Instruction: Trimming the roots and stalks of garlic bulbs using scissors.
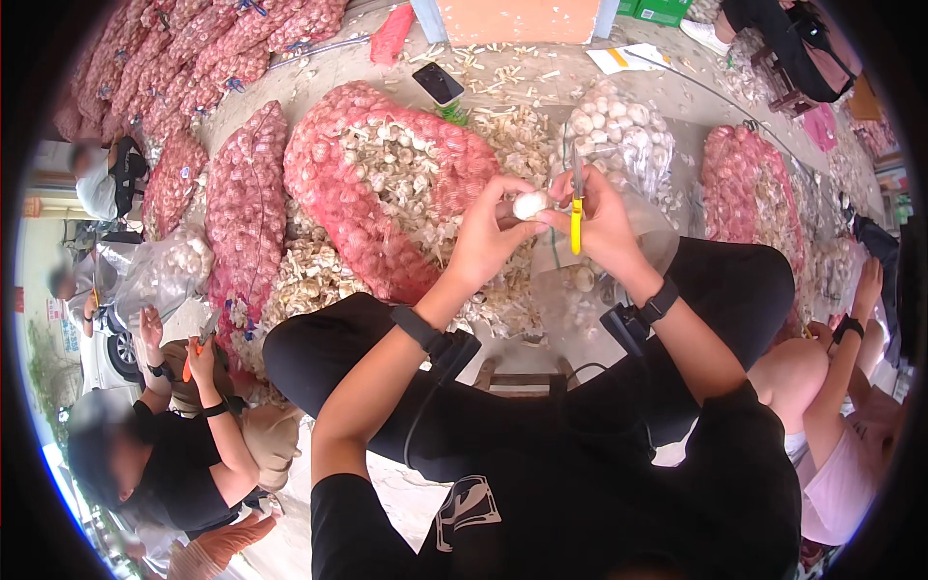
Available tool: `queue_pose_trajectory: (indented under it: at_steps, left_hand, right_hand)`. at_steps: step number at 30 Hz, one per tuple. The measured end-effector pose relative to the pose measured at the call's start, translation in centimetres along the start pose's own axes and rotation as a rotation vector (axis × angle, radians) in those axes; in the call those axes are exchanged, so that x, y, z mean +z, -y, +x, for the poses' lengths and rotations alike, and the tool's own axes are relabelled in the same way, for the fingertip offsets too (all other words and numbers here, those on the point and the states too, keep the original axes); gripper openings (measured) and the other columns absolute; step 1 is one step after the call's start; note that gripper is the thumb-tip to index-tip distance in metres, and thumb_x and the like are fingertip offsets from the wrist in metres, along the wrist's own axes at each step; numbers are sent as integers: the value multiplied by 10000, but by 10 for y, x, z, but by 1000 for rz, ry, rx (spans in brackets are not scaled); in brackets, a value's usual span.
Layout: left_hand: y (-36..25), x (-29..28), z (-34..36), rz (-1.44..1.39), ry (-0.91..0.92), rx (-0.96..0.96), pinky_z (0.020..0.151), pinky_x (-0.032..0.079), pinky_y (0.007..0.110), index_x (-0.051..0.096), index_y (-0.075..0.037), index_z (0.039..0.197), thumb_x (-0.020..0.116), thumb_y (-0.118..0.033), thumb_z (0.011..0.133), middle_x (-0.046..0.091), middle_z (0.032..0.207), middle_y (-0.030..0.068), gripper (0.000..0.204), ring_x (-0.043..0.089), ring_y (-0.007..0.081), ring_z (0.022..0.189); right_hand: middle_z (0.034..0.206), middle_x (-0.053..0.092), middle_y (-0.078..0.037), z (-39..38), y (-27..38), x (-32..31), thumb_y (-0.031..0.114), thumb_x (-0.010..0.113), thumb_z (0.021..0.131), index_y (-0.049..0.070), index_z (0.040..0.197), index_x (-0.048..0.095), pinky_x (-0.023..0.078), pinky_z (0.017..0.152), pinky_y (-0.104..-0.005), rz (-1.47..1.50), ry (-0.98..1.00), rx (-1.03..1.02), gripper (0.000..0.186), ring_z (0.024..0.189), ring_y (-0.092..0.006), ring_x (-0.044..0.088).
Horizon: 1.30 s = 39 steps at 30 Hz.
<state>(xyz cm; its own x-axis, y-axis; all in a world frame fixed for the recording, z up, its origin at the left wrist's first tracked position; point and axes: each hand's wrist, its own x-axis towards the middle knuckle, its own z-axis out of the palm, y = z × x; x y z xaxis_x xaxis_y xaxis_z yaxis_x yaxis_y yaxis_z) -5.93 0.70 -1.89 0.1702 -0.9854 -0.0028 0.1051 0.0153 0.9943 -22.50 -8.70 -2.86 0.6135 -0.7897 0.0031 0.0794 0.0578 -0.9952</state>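
Bent knees below; hands [546, 227] raised, pinching garlic bulb [530, 204], scissors [576, 203].

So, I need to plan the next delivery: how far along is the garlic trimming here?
Done: a clear bag of white trimmed bulbs and cut stem bits strewn on the ground. In hand: the left hand holds one garlic bulb, the right hand yellow-handled scissors. Left: an opened red mesh sack, still mostly full, and many unopened sacks behind.
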Motion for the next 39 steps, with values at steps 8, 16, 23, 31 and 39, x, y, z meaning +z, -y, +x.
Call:
queue_pose_trajectory:
  at_steps: [8,16,23,31,39]
  left_hand:
    - [6,1,0,32,-26,13,861,573,301,518,-29,1179,736,71,844,590,1140,69,412,657,173,1080]
    - [3,3,-3,136,-21,41,831,576,304,502,-21,1236,725,32,870,609,1187,95,432,668,194,1097]
    - [6,0,-4,196,-4,3,835,571,305,506,-3,1237,717,30,871,616,1185,110,423,674,201,1088]
    - [6,-1,-3,232,-27,-51,836,565,323,522,1,1223,746,13,857,617,1174,107,429,677,196,1044]
    - [7,-1,-2,140,-5,21,867,553,313,527,-3,1208,760,5,851,617,1142,86,426,663,183,1041]
  right_hand:
    - [951,501,7,-2,-4,-2,22,811,791,44,1090,503,431,849,-253,-200,-4,-13,430,918,-93,492]
    - [995,500,7,-3,-2,-3,-13,793,814,32,1141,499,416,902,-255,-310,-52,-84,442,960,-89,483]
    - [922,606,-54,-5,17,1,50,801,755,31,1017,575,462,794,-310,-409,1,-171,347,860,-181,557]
    - [926,656,-105,-1,9,-3,-10,757,716,26,1000,583,493,797,-346,-536,-43,-243,334,884,-262,645]
    - [894,617,-65,0,18,-6,22,777,783,0,1055,558,476,804,-304,-445,14,-198,350,827,-137,548]
